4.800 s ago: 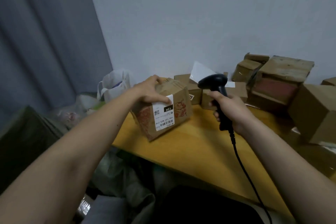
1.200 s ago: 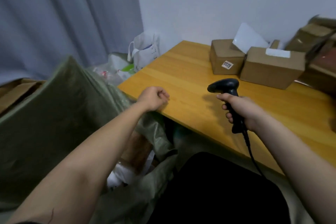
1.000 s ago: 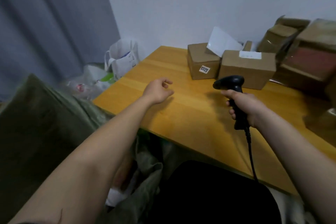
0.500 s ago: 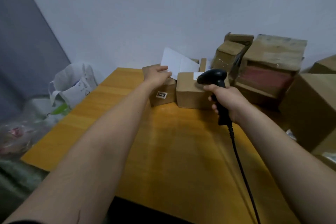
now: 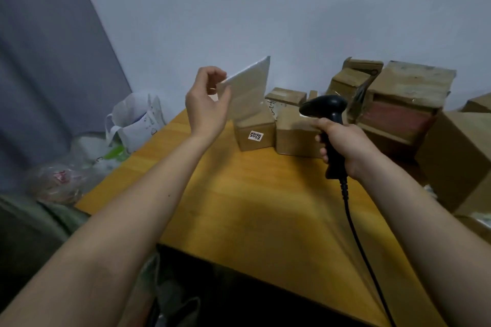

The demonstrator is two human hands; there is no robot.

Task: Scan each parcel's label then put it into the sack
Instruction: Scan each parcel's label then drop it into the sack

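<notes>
Left hand (image 5: 206,103) has just lifted a white parcel (image 5: 247,87), fingers pinching its edge. Right hand (image 5: 342,143) still grips scanner (image 5: 325,107); label scan looks next.

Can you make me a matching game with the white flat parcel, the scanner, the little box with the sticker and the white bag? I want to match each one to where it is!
Things:
1. white flat parcel
2. scanner
3. little box with the sticker
4. white bag

Places:
A. standing on the wooden table
B. gripped in the right hand
C. beyond the table's left edge
D. held up by the left hand

Pairs: 1-D, 2-B, 3-A, 4-C
</notes>
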